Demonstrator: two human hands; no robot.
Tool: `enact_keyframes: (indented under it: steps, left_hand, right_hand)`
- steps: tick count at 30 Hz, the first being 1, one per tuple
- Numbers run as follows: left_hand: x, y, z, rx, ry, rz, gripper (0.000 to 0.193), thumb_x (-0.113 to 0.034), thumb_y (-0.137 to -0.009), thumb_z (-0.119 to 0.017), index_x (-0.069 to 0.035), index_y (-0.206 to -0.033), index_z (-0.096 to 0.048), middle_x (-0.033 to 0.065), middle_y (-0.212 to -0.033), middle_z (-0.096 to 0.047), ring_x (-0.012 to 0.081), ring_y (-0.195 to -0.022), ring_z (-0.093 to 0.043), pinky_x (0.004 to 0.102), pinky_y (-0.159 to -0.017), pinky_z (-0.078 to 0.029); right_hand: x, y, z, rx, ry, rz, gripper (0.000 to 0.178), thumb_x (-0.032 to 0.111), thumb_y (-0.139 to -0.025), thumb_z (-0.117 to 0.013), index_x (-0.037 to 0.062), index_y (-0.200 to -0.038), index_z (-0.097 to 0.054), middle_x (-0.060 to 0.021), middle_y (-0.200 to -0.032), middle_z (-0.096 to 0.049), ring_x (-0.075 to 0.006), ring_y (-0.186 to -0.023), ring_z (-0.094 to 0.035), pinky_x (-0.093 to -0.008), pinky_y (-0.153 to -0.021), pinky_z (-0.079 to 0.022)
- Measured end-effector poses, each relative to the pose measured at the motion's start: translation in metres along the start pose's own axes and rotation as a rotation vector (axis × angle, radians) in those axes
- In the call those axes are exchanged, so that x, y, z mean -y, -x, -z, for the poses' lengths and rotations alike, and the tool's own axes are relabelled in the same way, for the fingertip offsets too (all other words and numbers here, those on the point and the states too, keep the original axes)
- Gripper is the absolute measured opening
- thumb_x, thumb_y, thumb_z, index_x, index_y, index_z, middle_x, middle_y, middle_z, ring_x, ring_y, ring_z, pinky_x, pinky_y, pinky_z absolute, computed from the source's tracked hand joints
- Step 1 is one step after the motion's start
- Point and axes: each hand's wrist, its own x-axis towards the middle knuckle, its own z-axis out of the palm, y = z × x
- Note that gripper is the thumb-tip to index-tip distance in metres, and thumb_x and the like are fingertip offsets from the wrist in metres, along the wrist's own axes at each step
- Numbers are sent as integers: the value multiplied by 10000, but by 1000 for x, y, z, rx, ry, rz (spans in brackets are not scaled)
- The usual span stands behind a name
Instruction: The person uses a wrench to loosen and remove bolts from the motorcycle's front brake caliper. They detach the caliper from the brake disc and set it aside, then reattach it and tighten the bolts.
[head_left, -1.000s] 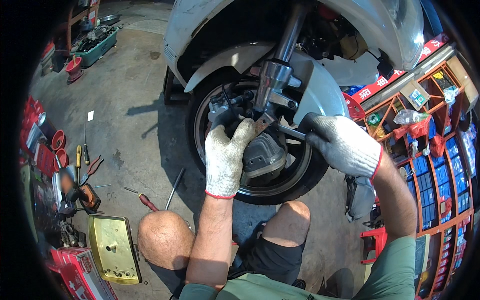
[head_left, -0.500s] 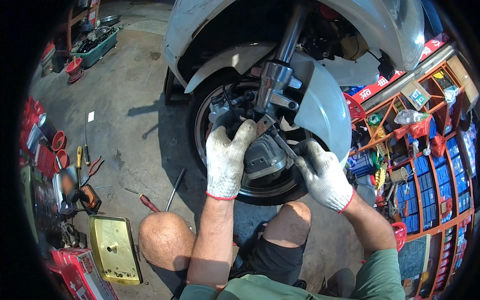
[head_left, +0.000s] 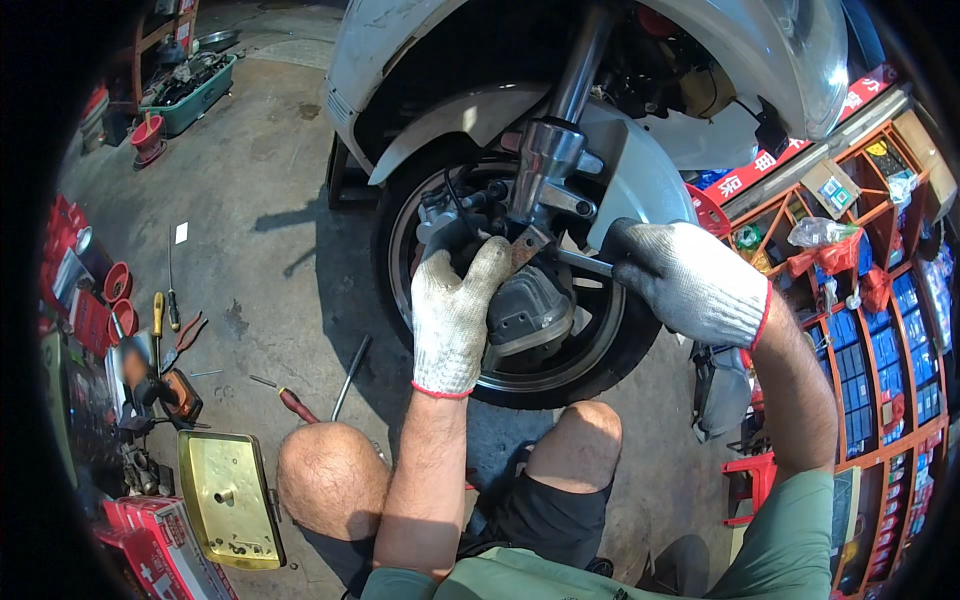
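A scooter's front wheel (head_left: 590,385) stands before me, beneath a silver fork leg (head_left: 550,160) and a pale mudguard (head_left: 645,180). My left hand (head_left: 455,300), in a white glove with dark fingertips, is closed on a rust-spotted metal bracket (head_left: 527,246) below the fork. Beside that bracket sits a grey metal housing (head_left: 533,310) at the wheel's hub. My right hand (head_left: 690,275), gloved alike, grips the outer end of a wrench (head_left: 585,262). The wrench's far end meets the bracket's right edge; its exact seat is hidden.
Screwdrivers (head_left: 158,315), red pliers (head_left: 187,335) and a cordless drill (head_left: 180,395) lie on the floor at left. A metal rod (head_left: 351,378) lies near my left knee. A yellowish tray (head_left: 225,480) holds small parts. Orange shelving (head_left: 835,345) with blue boxes lines the right; a red stool (head_left: 750,490) stands near it.
My right hand has swung up and to the right, turning the wrench from a downward slant to nearly level. My left hand stays on the bracket.
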Motion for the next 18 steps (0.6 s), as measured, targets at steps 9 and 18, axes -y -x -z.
enact_keyframes:
  steps: [9,18]
  left_hand:
    - [-4,3,-3,22,48,-4,266,-161,-926,-711,20,-1115,-664,84,-932,-695,117,-776,-658,257,-698,-550]
    - [0,1,0,21,-12,-3,252,-156,-925,-706,17,-1105,-671,67,-906,-688,111,-775,-634,252,-702,-528]
  right_hand:
    - [-11,14,-41,-122,-183,-33,164,108,-998,-555,-20,-1078,-621,-178,-819,-663,-291,-751,-684,-401,-694,-549]
    - [-5,18,-97,-301,-383,-125,172,92,-989,-574,-29,-1101,-625,-202,-874,-651,-319,-798,-660,-405,-738,-531]
